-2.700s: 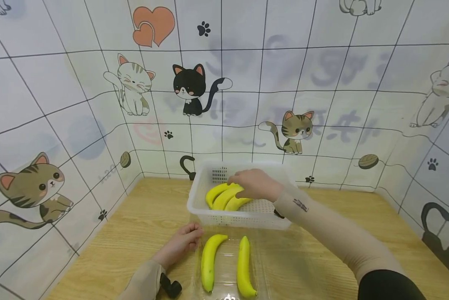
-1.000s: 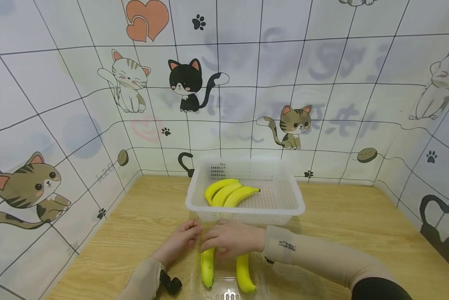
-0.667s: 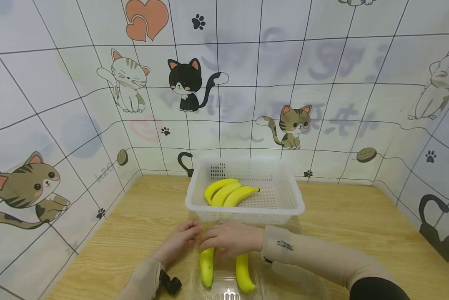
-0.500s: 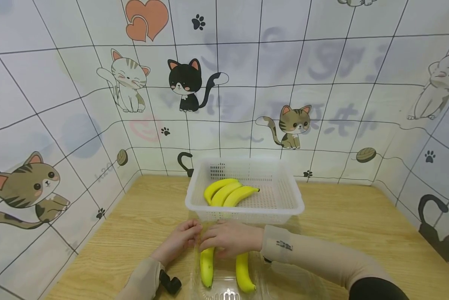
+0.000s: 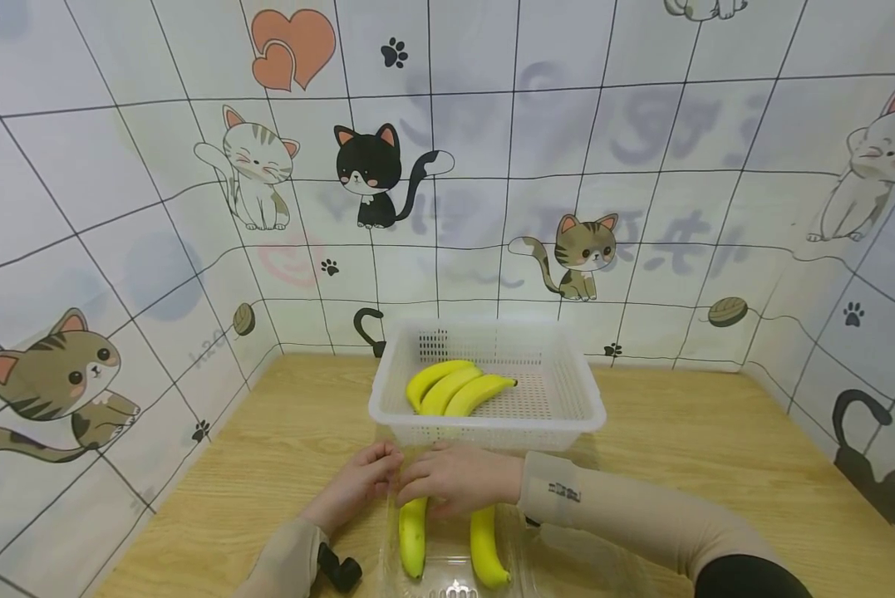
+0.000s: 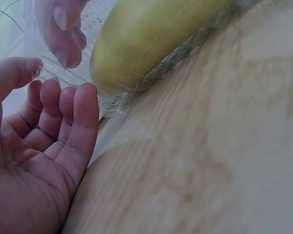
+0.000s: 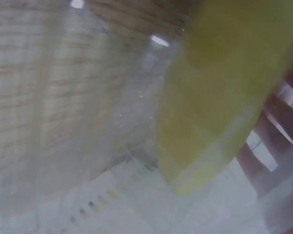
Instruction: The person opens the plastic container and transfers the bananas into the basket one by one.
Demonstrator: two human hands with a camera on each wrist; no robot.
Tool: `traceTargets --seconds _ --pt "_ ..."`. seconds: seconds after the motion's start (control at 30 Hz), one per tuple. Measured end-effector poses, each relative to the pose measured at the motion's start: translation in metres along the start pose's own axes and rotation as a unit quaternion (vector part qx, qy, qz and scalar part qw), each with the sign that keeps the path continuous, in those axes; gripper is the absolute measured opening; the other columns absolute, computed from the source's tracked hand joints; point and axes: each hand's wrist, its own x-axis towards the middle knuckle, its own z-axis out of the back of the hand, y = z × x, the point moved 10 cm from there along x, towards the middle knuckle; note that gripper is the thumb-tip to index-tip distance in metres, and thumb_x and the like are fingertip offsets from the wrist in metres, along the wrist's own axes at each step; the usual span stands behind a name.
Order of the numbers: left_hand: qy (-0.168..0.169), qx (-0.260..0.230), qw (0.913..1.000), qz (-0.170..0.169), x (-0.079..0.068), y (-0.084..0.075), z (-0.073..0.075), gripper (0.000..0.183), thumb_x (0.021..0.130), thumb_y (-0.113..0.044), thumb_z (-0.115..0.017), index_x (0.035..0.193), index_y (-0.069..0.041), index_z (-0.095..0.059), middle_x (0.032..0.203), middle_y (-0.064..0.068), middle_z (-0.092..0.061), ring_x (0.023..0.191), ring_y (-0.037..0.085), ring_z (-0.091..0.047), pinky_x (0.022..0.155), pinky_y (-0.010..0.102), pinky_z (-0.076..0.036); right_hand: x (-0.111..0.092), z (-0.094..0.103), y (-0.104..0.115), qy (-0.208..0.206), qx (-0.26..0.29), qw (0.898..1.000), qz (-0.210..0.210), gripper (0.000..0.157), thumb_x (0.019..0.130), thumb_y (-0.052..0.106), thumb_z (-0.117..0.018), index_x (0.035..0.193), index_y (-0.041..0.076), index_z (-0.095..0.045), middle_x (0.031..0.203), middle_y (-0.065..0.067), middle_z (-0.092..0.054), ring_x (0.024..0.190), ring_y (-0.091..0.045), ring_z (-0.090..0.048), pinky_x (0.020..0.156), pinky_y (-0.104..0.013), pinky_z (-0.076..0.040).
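Observation:
In the head view, two yellow bananas (image 5: 412, 544) lie in a clear plastic container (image 5: 447, 565) near the front of the table. My left hand (image 5: 357, 482) pinches the container's far left rim between thumb and bent fingers, as the left wrist view shows. Over the far ends of both bananas lies my right hand (image 5: 458, 477), palm down, hiding their tips. Its fingertips (image 6: 68, 36) reach down past one banana's end (image 6: 141, 44) in the left wrist view. Whether they hold anything, I cannot tell. A blurred banana (image 7: 215, 97) fills much of the right wrist view.
Just beyond the container stands a white perforated basket (image 5: 484, 422) with three bananas (image 5: 450, 386) on its left side. A clear plastic flap (image 5: 582, 561) extends right of the container, under my right forearm. Cat-patterned walls (image 5: 477, 208) enclose the wooden table (image 5: 679, 440).
My right hand has left the basket and come down over the container's far end, where it has stayed for about a second. My left hand has kept its place at the rim.

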Motion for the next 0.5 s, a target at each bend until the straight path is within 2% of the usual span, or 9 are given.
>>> traceTargets --seconds 0.27,0.5 --pt "-0.001 -0.004 1.0000 -0.001 0.0003 0.0009 -0.0002 0.014 0.102 -0.022 -0.050 0.096 -0.010 -0.049 0.082 0.000 -0.053 0.077 0.013 -0.054 0.070 0.028 -0.048 0.0006 -0.0036 -0.0006 0.007 0.017 1.000 0.002 0.046 0.083 0.026 -0.075 0.127 0.026 -0.061 0.132 0.009 -0.056 0.126 -0.007 -0.048 0.105 -0.022 -0.033" --pt "-0.001 -0.007 1.0000 0.002 -0.0002 0.0005 -0.0004 0.014 0.102 -0.023 -0.051 0.096 -0.010 -0.049 0.083 0.000 -0.053 0.078 0.012 -0.054 0.069 0.027 -0.048 0.0008 -0.0059 -0.0007 0.007 0.024 1.000 0.007 0.045 0.084 0.024 -0.075 0.127 0.025 -0.061 0.132 0.008 -0.057 0.125 -0.008 -0.048 0.106 -0.020 -0.031"
